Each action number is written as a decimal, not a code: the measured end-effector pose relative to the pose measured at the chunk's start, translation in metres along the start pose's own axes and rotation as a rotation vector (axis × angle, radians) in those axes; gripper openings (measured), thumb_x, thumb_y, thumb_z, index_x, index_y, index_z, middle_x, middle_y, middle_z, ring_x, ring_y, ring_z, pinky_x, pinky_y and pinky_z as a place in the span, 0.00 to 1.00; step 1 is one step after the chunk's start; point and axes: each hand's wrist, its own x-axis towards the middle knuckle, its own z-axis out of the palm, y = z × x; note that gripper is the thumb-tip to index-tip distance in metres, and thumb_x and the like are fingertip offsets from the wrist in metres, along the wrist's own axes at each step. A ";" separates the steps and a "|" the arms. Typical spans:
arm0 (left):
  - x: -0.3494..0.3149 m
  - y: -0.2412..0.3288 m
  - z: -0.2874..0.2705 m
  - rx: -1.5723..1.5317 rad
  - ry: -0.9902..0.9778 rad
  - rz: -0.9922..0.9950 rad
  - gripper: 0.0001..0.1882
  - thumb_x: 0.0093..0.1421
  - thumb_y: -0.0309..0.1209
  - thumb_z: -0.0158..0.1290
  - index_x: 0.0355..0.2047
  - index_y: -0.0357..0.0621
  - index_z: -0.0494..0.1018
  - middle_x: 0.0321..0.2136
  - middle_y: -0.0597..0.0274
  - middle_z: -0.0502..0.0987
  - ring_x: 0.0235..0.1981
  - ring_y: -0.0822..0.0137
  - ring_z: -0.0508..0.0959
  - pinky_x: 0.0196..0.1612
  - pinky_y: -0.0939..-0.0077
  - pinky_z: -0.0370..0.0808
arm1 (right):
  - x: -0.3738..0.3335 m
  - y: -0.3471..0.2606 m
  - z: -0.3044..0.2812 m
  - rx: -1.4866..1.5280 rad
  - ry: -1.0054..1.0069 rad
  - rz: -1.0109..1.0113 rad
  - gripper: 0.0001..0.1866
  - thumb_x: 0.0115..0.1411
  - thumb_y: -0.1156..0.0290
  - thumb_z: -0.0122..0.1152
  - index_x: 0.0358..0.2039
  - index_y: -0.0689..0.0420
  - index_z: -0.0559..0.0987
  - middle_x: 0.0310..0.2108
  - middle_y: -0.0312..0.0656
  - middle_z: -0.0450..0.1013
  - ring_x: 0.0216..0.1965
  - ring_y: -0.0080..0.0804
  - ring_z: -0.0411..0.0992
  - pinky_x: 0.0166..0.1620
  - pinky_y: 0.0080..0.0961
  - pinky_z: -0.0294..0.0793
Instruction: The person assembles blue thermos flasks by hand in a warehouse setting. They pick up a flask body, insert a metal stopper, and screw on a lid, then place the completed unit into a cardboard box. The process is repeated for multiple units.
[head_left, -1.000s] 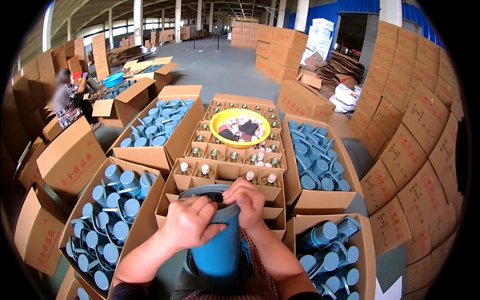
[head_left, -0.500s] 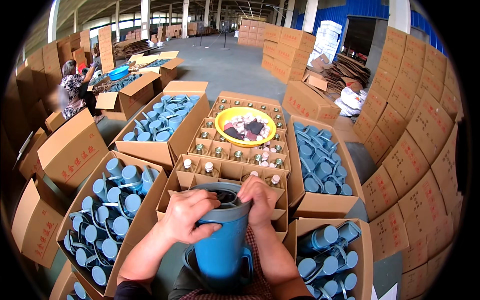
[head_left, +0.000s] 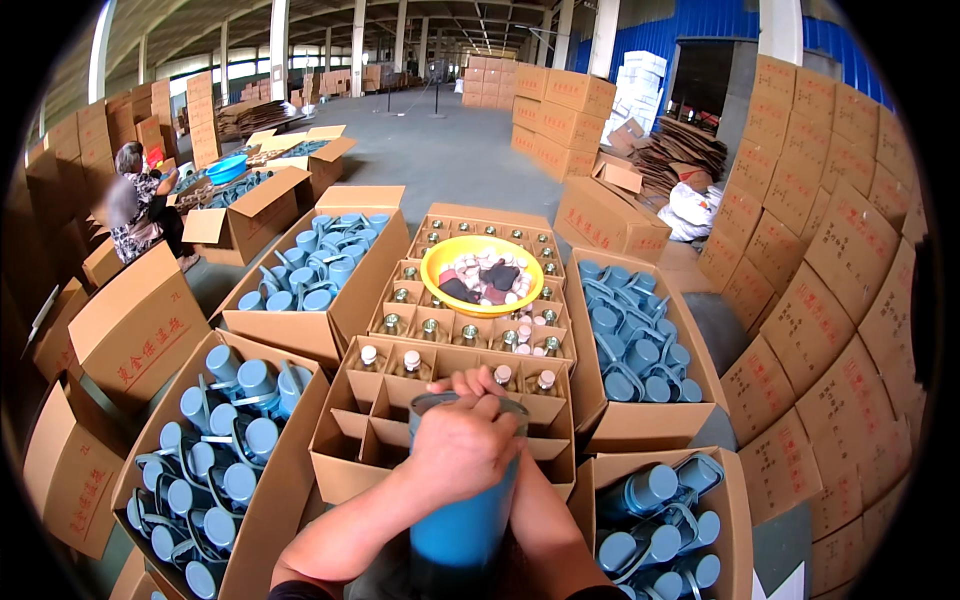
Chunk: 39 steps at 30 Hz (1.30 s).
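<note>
- Since the earlier frame, we see the left hand [head_left: 463,447] shifted from the left side of the grey collar [head_left: 423,404] across its near side, while the right hand [head_left: 470,382] sits at its far edge.
- We find the blue jug body [head_left: 455,535] upright at the lower centre, between the forearms; we judge it is kept there so that both hands can bear on its top.
- We see the left fingers curled over the collar, their tips hidden; the right fingers lie bent across the far edge. We cannot tell whether either hand is clenched tight or pinches anything.
- Just beyond the jug, the front divided carton [head_left: 345,482] has capped glass bottles [head_left: 411,365] in its far row; the dividers probably keep the glass apart.
- At the centre, the yellow basin [head_left: 470,307] rests on bottle-filled cartons, perhaps for easy reach. We see pale stoppers [head_left: 465,268] and dark cloth pieces [head_left: 500,274] in it.
- At lower left, an open carton [head_left: 275,480] is packed with blue jugs [head_left: 261,436], round ends up; similar cartons stand at lower right, right of centre and left of centre.
</note>
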 end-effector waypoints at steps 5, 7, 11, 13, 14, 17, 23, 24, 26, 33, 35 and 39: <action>-0.025 -0.067 0.004 -0.734 -0.005 0.062 0.10 0.49 0.32 0.60 0.29 0.40 0.76 0.25 0.56 0.73 0.29 0.58 0.77 0.31 0.66 0.75 | -0.047 -0.063 0.014 -0.642 0.113 -0.264 0.21 0.62 0.58 0.49 0.16 0.56 0.68 0.23 0.42 0.70 0.34 0.40 0.72 0.54 0.43 0.67; -0.033 -0.079 0.005 -0.932 0.026 -0.028 0.07 0.50 0.27 0.58 0.27 0.36 0.76 0.24 0.57 0.74 0.27 0.55 0.77 0.30 0.67 0.75 | -0.057 -0.059 0.021 -0.877 0.193 -0.328 0.21 0.62 0.57 0.48 0.18 0.59 0.70 0.25 0.47 0.73 0.32 0.41 0.73 0.54 0.44 0.68; 0.006 -0.047 -0.014 -0.439 -0.211 0.019 0.11 0.50 0.34 0.60 0.23 0.41 0.73 0.21 0.57 0.72 0.23 0.54 0.75 0.27 0.64 0.74 | -0.030 -0.058 -0.023 -0.347 0.127 -0.153 0.22 0.64 0.52 0.44 0.37 0.62 0.72 0.44 0.57 0.73 0.49 0.46 0.70 0.57 0.42 0.64; 0.012 -0.019 0.001 -0.215 -0.049 0.055 0.13 0.50 0.39 0.60 0.22 0.44 0.71 0.21 0.60 0.70 0.23 0.56 0.75 0.26 0.63 0.72 | -0.017 -0.035 -0.005 -0.106 -0.046 -0.112 0.31 0.64 0.44 0.39 0.46 0.61 0.73 0.52 0.56 0.68 0.60 0.48 0.60 0.64 0.44 0.52; 0.010 -0.015 0.007 -0.182 0.012 0.073 0.13 0.50 0.39 0.59 0.22 0.45 0.72 0.21 0.60 0.70 0.24 0.56 0.75 0.27 0.63 0.72 | -0.018 -0.031 0.014 -0.040 -0.069 -0.043 0.34 0.64 0.42 0.37 0.48 0.63 0.73 0.53 0.57 0.67 0.61 0.49 0.58 0.65 0.44 0.50; -0.010 -0.053 0.009 -0.594 0.023 0.106 0.16 0.55 0.42 0.54 0.28 0.40 0.78 0.29 0.55 0.75 0.32 0.57 0.78 0.35 0.68 0.75 | -0.032 -0.044 -0.002 -0.204 -0.229 -0.031 0.37 0.64 0.42 0.33 0.47 0.66 0.73 0.55 0.59 0.66 0.62 0.52 0.57 0.65 0.45 0.50; -0.013 -0.091 0.009 -1.042 -0.183 -0.018 0.15 0.55 0.35 0.53 0.32 0.32 0.75 0.31 0.49 0.75 0.36 0.52 0.77 0.41 0.66 0.73 | -0.054 -0.082 -0.002 -0.850 -0.033 -0.176 0.41 0.64 0.40 0.31 0.38 0.72 0.78 0.42 0.61 0.74 0.49 0.55 0.71 0.56 0.49 0.64; 0.001 -0.080 0.006 -0.808 -0.300 -0.053 0.11 0.52 0.35 0.56 0.28 0.38 0.75 0.27 0.55 0.73 0.33 0.53 0.76 0.38 0.67 0.74 | -0.051 -0.083 -0.010 -0.547 0.131 0.012 0.41 0.64 0.39 0.31 0.42 0.68 0.76 0.49 0.63 0.70 0.54 0.54 0.67 0.59 0.48 0.62; 0.022 -0.031 0.001 -0.459 -0.089 -0.002 0.11 0.49 0.37 0.59 0.26 0.43 0.75 0.24 0.60 0.70 0.29 0.55 0.75 0.34 0.65 0.73 | -0.030 -0.058 -0.011 -0.331 0.051 -0.125 0.37 0.66 0.40 0.27 0.52 0.61 0.70 0.57 0.64 0.61 0.63 0.51 0.55 0.65 0.43 0.49; -0.024 -0.097 0.020 -0.980 0.015 0.103 0.15 0.52 0.40 0.57 0.29 0.38 0.79 0.33 0.53 0.78 0.33 0.57 0.77 0.36 0.67 0.73 | -0.048 -0.073 0.033 -1.038 -0.086 -0.190 0.37 0.65 0.46 0.32 0.31 0.66 0.81 0.38 0.56 0.76 0.52 0.51 0.68 0.58 0.43 0.61; -0.029 -0.102 0.020 -1.076 -0.027 0.025 0.15 0.53 0.39 0.56 0.30 0.37 0.80 0.34 0.50 0.78 0.33 0.56 0.77 0.37 0.65 0.73 | -0.050 -0.069 0.037 -1.096 -0.017 -0.207 0.39 0.66 0.44 0.29 0.27 0.66 0.81 0.33 0.55 0.77 0.49 0.52 0.70 0.56 0.46 0.62; 0.004 -0.064 -0.006 -0.663 -0.174 0.014 0.11 0.50 0.35 0.59 0.29 0.39 0.77 0.28 0.55 0.76 0.33 0.57 0.76 0.33 0.68 0.73 | -0.048 -0.070 0.018 -0.695 0.230 -0.202 0.39 0.67 0.45 0.28 0.24 0.65 0.80 0.33 0.55 0.77 0.44 0.52 0.72 0.56 0.47 0.62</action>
